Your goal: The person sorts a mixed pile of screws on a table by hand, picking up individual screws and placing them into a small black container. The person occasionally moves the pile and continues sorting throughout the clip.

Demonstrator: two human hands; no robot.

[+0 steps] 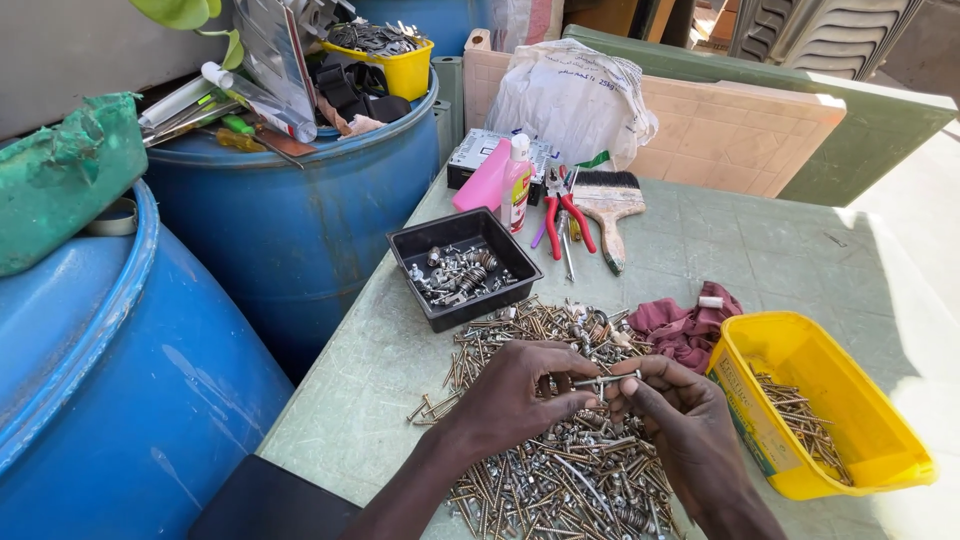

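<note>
Right over the heap of screws (560, 470) both hands meet, fingertips almost touching. The left hand (520, 395) comes in from the lower left, forearm angled up across the table edge, knuckles up, fingers curled downward and pinched on one end of a long silver screw (605, 380). The right hand (680, 420) comes from the lower right with its palm turned toward the left one, thumb and forefinger closed on the other end of the same screw, the remaining fingers loosely bent beneath. The screw lies roughly level between the two hands, just above the pile.

The pile spreads across the green table (760, 250) under and in front of the hands. Just right of the right hand sits a yellow plastic tub (800, 350) with a thin layer of long screws in its bottom. Beyond the pile, a black tray (425, 245) holds mixed bolts and springs. A crumpled maroon rag (680, 325) lies between the pile and the yellow tub, touching the screws. Farther back are red-handled pliers (570, 210), a wide paintbrush (608, 200), a pink bottle (515, 185) and a white sack (570, 100). Two blue barrels (290, 230) stand at the table's left side, the far one loaded with tools and scraps.
</note>
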